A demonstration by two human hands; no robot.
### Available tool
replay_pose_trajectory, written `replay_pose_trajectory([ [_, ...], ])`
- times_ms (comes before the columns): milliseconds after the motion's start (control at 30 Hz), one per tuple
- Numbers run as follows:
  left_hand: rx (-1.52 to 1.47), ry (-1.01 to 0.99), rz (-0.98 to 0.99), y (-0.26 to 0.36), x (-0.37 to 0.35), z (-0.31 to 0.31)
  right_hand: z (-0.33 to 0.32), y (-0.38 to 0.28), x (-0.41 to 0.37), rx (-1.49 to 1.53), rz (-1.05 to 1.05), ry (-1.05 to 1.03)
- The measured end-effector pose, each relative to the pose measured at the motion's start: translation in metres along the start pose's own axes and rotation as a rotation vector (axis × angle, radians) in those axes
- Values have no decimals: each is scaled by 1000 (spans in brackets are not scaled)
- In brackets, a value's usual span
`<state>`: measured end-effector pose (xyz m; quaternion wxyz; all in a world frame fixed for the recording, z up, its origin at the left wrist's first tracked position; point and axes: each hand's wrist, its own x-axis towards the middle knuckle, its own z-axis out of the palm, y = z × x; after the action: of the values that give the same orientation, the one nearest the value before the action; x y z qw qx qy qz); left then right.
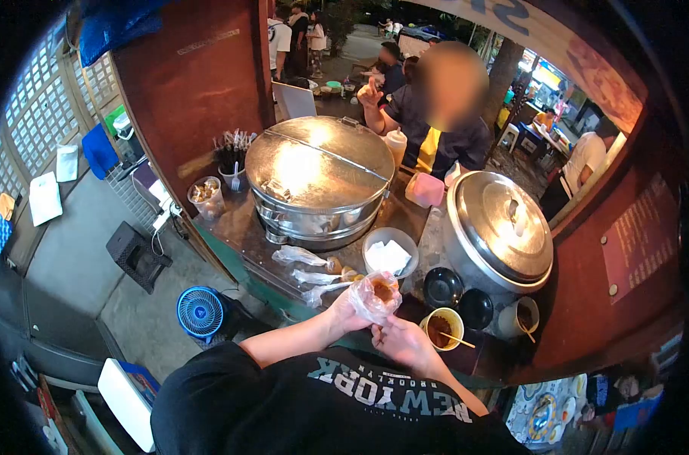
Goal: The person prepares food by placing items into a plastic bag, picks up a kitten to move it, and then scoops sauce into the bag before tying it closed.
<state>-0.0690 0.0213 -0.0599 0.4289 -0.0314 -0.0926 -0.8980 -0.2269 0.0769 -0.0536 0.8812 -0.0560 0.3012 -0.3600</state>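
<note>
A clear plastic bag with reddish-brown sauce in it is held upright over the counter's near edge. My left hand is closed around the bag's left side. My right hand pinches its lower right edge with the fingertips. Just right of that hand stands a yellow cup of dark brown sauce with a stick in it. Several knotted plastic bags with brownish contents lie on the counter left of the held bag. Behind it sits a clear tub with white paper in it.
A large round metal steamer and a lidded metal pot take up the counter. Black bowls and another sauce cup stand at right. Plastic forks fill a holder at left. Across the counter, a person raises a hand.
</note>
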Motion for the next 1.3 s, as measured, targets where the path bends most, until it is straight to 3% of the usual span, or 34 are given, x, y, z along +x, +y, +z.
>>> replay_pose_trajectory([
  [167, 112, -61, -31, 0, -3, -17, 19, -16, -13, 73, -198, 90],
  [300, 228, 98, -93, -5, -3, -38, 37, -34, -20, 13, -363, 109],
  [333, 241, 56, -150, -1, -1, -44, 44, -40, -24, 3, -386, 85],
  [433, 449, 46, -236, 10, -3, -48, 60, -56, -28, -39, -440, 45],
  [500, 821, 111, -248, 15, 5, -48, 61, -63, -25, -80, -446, 13],
  [533, 1092, -28, -22, 21, 11, -47, 61, -66, -25, -88, -429, -11],
  [667, 1635, -86, 294, 22, 1, 11, 64, -68, -29, -133, -406, 5],
  [733, 1786, -113, 321, 12, 3, 58, 65, -67, -30, -191, -385, -8],
  [833, 1945, -91, 435, 3, 22, 48, 60, -70, -33, -404, -500, -30],
  [967, 1943, 112, 479, -4, 28, 66, 40, -75, -52, -939, -1008, 281],
  [1033, 1965, 221, 443, -8, 28, 71, 6, -61, -42, -1450, -1039, 257],
  [1067, 1973, 214, 420, -13, 26, 78, -8, -50, -33, -1556, -1002, 214],
  [1100, 1981, 207, 397, -19, 24, 84, 12, -39, -39, -1721, -1094, 241],
  [1200, 2183, 50, 487, -32, 25, 93, 22, -29, -29, -1554, -1068, 194],
  [1267, 2407, 63, 400, -30, 25, 106, -4, -29, -6, -1450, -1132, 198],
  [1300, 2520, 74, 352, -25, 24, 111, 1, -30, -15, -1434, -989, 150],
])
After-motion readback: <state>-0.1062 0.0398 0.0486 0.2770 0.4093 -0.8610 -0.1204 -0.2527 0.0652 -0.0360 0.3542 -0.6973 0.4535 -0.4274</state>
